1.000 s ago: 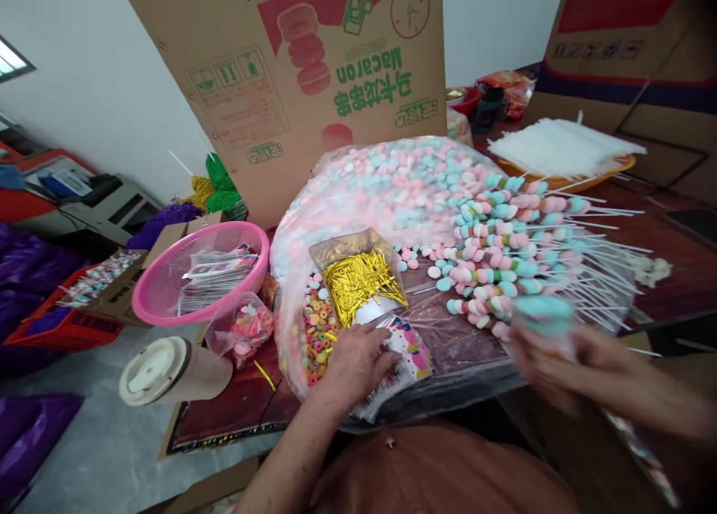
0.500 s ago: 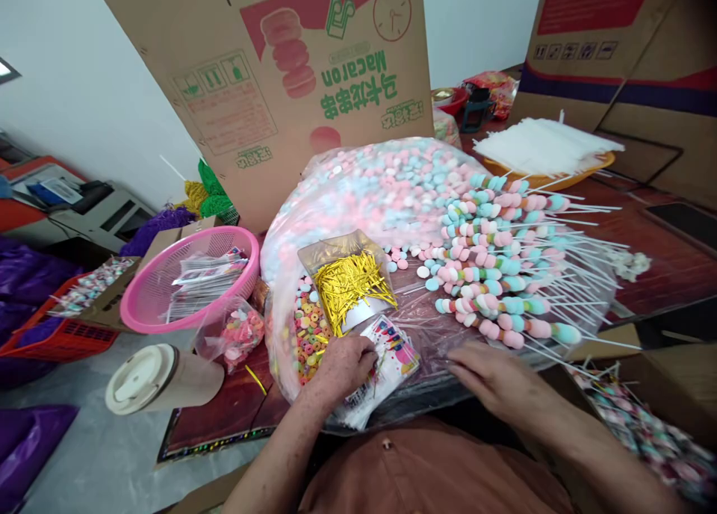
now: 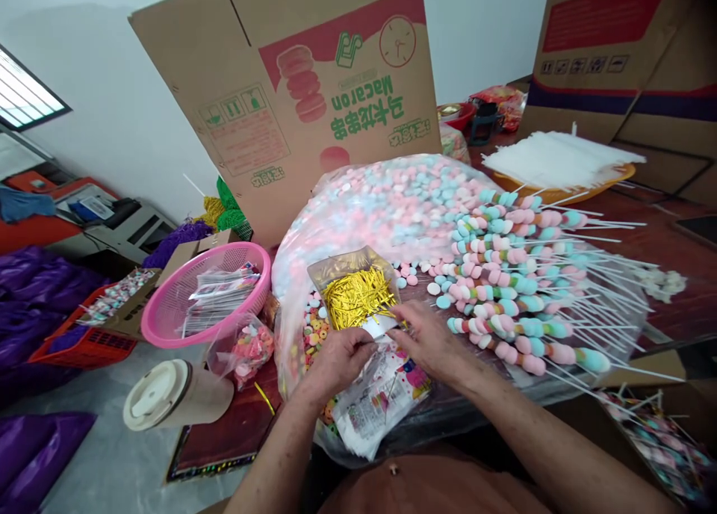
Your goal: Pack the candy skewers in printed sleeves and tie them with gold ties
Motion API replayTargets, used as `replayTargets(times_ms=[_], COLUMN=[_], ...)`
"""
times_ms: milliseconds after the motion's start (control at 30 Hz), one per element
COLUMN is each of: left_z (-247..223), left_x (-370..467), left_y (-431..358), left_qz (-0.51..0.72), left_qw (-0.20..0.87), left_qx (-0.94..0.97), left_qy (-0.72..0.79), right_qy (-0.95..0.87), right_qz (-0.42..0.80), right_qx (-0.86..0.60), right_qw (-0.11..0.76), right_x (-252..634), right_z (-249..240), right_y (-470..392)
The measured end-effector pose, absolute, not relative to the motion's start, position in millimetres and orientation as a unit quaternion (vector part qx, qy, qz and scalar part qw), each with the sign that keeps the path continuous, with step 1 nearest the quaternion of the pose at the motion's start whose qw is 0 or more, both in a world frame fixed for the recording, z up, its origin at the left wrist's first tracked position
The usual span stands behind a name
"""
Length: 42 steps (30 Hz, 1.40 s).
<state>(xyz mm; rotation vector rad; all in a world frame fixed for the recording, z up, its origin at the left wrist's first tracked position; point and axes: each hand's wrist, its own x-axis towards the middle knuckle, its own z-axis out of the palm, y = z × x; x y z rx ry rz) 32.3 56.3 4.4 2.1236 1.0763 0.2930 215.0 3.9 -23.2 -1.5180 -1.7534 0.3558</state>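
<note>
My left hand [image 3: 343, 361] is closed at the upper edge of the printed plastic bags [image 3: 376, 406], its fingertips pinched on a thin bag edge. Close by on the right, my right hand [image 3: 430, 341] has thumb and forefinger apart over the same edge, with nothing clearly held between them. Just beyond the fingertips lies an open pouch of gold twist ties [image 3: 358, 293]. Fruit-coloured ring candies [image 3: 314, 331] show in a clear bag beside my left hand. To the right, candy skewers [image 3: 520, 297] of pink, blue and white pieces lie piled, their white sticks pointing right.
A big clear bag of pastel candies [image 3: 386, 196] fills the middle. At left are a pink basket [image 3: 151, 320] with printed packets, a lidded cup [image 3: 179, 394] and a small candy bag [image 3: 252, 350]. White sticks [image 3: 560, 159] lie at back right. A carton [image 3: 240, 73] stands behind.
My right hand has moved left, from beside the skewers to my left hand. The left hand has shifted slightly, uncovering more of the printed bags. The whole view has tilted and swung left.
</note>
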Motion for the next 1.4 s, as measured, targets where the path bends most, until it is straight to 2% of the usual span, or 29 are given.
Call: replayTargets(times_ms=[133, 200, 300, 367, 433, 500, 600, 667, 767, 867, 1067, 1133, 1200, 1300, 1400], left_z=[-8, -14, -16, -11, -2, 7, 8, 2, -6, -2, 18, 22, 27, 34, 32], left_x=[25, 19, 11, 9, 9, 12, 17, 19, 18, 17, 21, 20, 17, 17, 26], left_y=[48, 46, 45, 45, 42, 36, 20, 11, 2, -1, -3, -2, 0, 5, 10], left_qz=[0.121, 0.125, 0.147, 0.175, 0.209, 0.229, 0.25, 0.274, 0.336, 0.401, 0.425, 0.402, 0.346, 0.267, 0.232], left_qw=[0.35, 0.346, 0.315, 0.256, 0.175, 0.104, 0.014, -0.044, -0.092, -0.118, -0.141, -0.133, -0.075, 0.098, 0.27], left_qx=[0.82, 0.821, 0.833, 0.845, 0.856, 0.875, 0.904, 0.911, 0.9, 0.875, 0.871, 0.884, 0.908, 0.903, 0.846], left_qy=[0.436, 0.436, 0.43, 0.436, 0.439, 0.414, 0.347, 0.304, 0.261, 0.243, 0.203, 0.197, 0.223, 0.321, 0.396], right_qy=[-0.756, -0.796, -0.83, -0.802, -0.701, -0.528, -0.266, -0.178, -0.126, -0.072, -0.123, -0.153, -0.206, -0.33, -0.41], right_qz=[0.094, 0.072, 0.114, 0.167, 0.258, 0.416, 0.675, 0.757, 0.768, 0.735, 0.813, 0.783, 0.715, 0.625, 0.604], right_qx=[-0.553, -0.53, -0.505, -0.519, -0.567, -0.594, -0.513, -0.429, -0.381, -0.413, -0.283, -0.302, -0.382, -0.475, -0.474], right_qw=[0.338, 0.284, 0.208, 0.242, 0.347, 0.443, 0.459, 0.459, 0.5, 0.533, 0.493, 0.522, 0.548, 0.524, 0.493], right_x=[214, 217, 225, 231, 234, 232, 218, 207, 197, 193, 188, 193, 201, 208, 204], right_z=[-33, -39, -45, -44, -38, -29, -19, -20, -29, -32, -13, -11, -12, -15, -17], right_y=[-5, -16, -31, -35, -34, -28, -22, -21, -22, -25, -33, -34, -34, -34, -36])
